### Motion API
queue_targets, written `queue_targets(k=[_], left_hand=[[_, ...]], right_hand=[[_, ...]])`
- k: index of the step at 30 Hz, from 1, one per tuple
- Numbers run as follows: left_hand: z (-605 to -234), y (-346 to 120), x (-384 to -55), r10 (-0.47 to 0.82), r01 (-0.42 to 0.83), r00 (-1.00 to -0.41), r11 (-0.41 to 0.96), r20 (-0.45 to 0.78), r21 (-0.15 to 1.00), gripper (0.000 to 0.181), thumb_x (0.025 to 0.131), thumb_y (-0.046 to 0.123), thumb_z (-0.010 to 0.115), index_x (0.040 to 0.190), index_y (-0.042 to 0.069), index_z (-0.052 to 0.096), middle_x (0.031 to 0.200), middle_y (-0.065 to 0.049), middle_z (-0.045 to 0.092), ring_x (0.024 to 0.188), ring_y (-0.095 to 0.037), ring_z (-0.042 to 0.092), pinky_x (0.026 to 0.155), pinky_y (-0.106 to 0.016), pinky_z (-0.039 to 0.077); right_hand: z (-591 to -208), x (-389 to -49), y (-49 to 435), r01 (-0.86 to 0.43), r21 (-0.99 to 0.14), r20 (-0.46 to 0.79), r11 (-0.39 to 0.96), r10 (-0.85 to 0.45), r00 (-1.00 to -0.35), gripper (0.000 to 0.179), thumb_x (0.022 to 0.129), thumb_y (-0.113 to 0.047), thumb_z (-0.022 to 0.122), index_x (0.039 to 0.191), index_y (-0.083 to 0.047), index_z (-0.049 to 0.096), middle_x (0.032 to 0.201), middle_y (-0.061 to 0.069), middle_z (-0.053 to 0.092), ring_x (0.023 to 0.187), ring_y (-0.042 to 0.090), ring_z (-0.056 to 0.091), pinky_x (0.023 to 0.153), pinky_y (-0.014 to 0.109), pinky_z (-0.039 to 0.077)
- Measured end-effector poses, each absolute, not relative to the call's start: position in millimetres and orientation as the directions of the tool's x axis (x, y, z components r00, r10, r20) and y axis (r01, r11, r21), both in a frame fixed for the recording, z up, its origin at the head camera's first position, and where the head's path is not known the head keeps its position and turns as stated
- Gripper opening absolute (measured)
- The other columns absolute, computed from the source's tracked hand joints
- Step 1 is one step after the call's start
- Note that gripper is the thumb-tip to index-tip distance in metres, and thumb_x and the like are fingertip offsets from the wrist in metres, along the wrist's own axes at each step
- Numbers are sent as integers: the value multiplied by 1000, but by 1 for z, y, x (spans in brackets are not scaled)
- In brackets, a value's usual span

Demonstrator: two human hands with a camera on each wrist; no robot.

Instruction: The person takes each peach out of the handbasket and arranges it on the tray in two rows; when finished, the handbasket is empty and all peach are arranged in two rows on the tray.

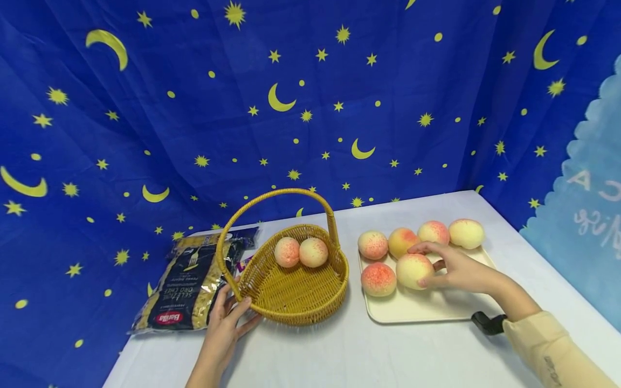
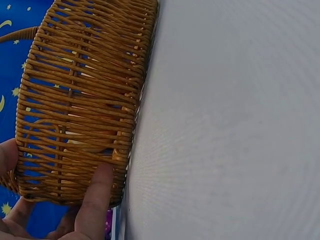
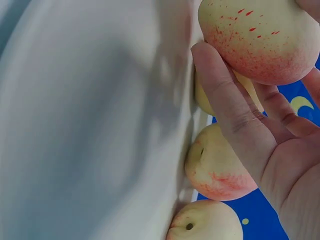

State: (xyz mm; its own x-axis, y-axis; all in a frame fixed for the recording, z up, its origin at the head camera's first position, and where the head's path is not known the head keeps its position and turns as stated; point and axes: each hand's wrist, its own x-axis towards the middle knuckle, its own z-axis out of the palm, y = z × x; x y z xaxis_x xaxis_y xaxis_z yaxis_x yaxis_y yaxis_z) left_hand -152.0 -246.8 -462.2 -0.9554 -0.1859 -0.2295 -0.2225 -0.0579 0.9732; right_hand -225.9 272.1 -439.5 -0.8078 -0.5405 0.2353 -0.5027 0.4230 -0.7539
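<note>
A wicker basket (image 1: 296, 293) with a tall arched handle holds two peaches, one of them a pink peach (image 1: 287, 252), against its far side. My left hand (image 1: 222, 323) grips the basket's near left rim, thumb on top; in the left wrist view a finger lies along the woven side (image 2: 85, 110). Over the cream tray (image 1: 412, 312), my right hand (image 1: 456, 269) holds a pale yellow peach (image 1: 413, 271) between thumb and fingers. The right wrist view shows that peach (image 3: 260, 40) raised off the tray surface. A redder peach (image 1: 378, 279) sits beside it.
Several more peaches line the tray's back, including a pale peach (image 1: 467, 233) at the right. Left of the basket lies a bag of pasta (image 1: 181, 285). A black object (image 1: 487, 323) is by my right wrist. A blue star-patterned curtain (image 1: 320, 124) hangs behind the white table (image 1: 310, 355).
</note>
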Motion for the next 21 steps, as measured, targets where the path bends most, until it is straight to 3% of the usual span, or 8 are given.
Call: queue_targets(k=[21], left_hand=[[-462,-248,-151,-185,-219,-956,-65,-227,974,65,109,16,63,165,29,31,164,-17,35,136,-27,56,105,-51,65]], right_hand=[[-446,-228,269,-462,-744,189,483,-511,-839,56,90,-25,89,137,-11,62,141,13,63,124,0,55,91,28,64]])
